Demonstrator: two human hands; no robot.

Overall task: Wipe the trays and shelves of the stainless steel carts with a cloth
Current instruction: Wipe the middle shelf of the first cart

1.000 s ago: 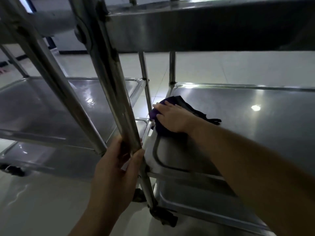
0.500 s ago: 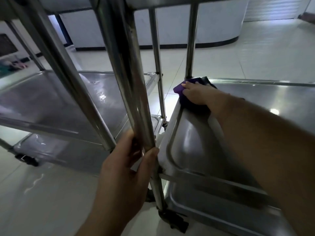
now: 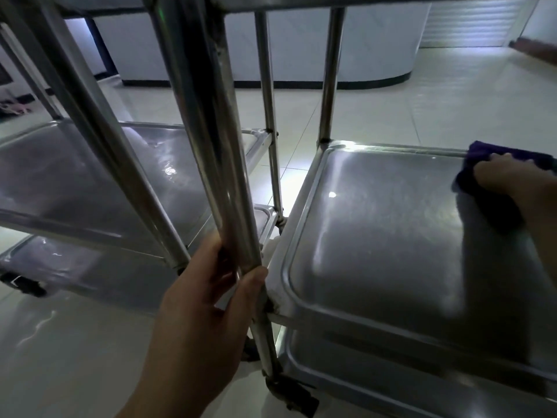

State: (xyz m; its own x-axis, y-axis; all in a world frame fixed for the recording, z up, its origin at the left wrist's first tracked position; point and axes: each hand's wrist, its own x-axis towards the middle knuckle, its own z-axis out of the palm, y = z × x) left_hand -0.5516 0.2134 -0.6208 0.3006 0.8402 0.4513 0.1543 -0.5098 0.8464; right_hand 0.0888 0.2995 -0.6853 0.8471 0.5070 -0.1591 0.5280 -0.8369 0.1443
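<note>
Two stainless steel carts stand side by side on the floor. My left hand (image 3: 208,300) is wrapped around the near corner post (image 3: 211,152) of the right cart. On that cart's middle shelf (image 3: 376,236), at its far right, my right hand (image 3: 509,179) presses a dark purple cloth (image 3: 485,188) flat onto the steel near the back rim. My right forearm runs off the frame's right edge. The shelf surface left of the cloth shows a streaky sheen. A lower tray (image 3: 391,384) lies beneath it.
The left cart's middle shelf (image 3: 75,182) and its lower tray (image 3: 78,267) sit close by, with a narrow gap between the carts. Castor wheels (image 3: 297,393) rest on the pale tiled floor. A curved white counter (image 3: 355,52) stands behind.
My right hand slid the cloth from the shelf's far left corner along the back rim to the far right. The view lifted and shifted. My left hand stayed on the post.
</note>
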